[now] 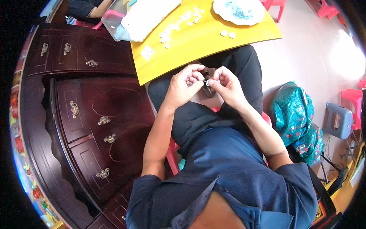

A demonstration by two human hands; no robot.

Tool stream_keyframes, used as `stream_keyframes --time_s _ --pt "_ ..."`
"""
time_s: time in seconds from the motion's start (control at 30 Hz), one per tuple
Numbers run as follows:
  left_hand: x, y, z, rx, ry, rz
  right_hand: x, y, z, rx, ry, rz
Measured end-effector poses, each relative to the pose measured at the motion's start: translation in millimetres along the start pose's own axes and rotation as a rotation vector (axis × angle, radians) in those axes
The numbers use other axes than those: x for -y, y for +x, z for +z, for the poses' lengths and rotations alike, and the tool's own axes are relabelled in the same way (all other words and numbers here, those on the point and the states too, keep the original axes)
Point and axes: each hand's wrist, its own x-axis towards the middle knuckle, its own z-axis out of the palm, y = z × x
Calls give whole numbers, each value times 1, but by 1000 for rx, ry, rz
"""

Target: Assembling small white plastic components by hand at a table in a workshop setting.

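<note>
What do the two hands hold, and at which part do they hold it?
Both the left hand and the right hand pinch a small pale piece between their fingertips, one at each side. Its kind cannot be told.

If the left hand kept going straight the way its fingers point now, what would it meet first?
The left hand points toward the right hand, so it would most likely meet the small metal piece pinched between both hands, then the right hand's fingertips. Depth is hard to judge; they look nearly touching already.
</note>
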Motion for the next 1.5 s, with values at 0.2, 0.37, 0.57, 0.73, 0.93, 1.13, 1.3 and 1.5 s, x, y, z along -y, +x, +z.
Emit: stream_keyframes --time_s 0.2,0.37,0.57,0.73,0.93,1.13,1.3,1.5 --pt "20 34 -52 -439 700 82 0 -1 -5 -58 0 2" --pt "32 59 -78 -511 943 111 1 0 -4 -60 12 28" --pt "42 83 -84 -564 1062 111 4 1 -6 -68 61 40" --pt "37 87 -77 -593 941 159 6 1 -10 -48 40 69" --pt "40 84 -75 -521 901 89 7 2 -8 -67 53 14" --pt "42 84 -73 -570 929 38 7 2 -8 -57 64 25" --pt "49 88 -77 -574 891 95 8 2 -5 -60 55 27" --pt "41 82 -61 -516 688 110 7 2 -8 -49 42 61"
